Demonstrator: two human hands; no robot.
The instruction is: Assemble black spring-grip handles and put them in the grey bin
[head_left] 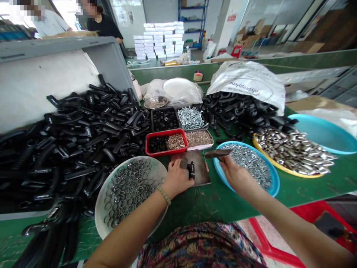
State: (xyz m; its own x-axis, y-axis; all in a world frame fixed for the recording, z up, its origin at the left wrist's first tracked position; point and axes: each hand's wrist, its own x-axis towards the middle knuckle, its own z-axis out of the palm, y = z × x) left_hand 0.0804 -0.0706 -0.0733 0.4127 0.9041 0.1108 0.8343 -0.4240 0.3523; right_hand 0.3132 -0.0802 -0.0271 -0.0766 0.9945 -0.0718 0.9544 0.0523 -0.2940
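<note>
My left hand [178, 178] is closed around a short black plastic part [191, 169] with a small white marking. It holds this part over a dark metal plate [201, 178] lying on the bench. My right hand [232, 169] grips a flat, dark, bar-shaped tool [219, 153], raised between the plate and a blue basin [275, 186] of small shiny metal pieces. The fingers hide part of the tool, so its exact kind is unclear. A thin tool with a reddish handle [206, 166] lies on the plate's right side.
Left of my left hand sits a pale bowl [99, 208] of metal rings. Black handles [92, 123] spill from a grey crate [111, 56]. Behind the plate stand a red tray [166, 152] and a box of screws [192, 118]. A yellow-rimmed basin [295, 173] holds metal sleeves. Two people stand behind.
</note>
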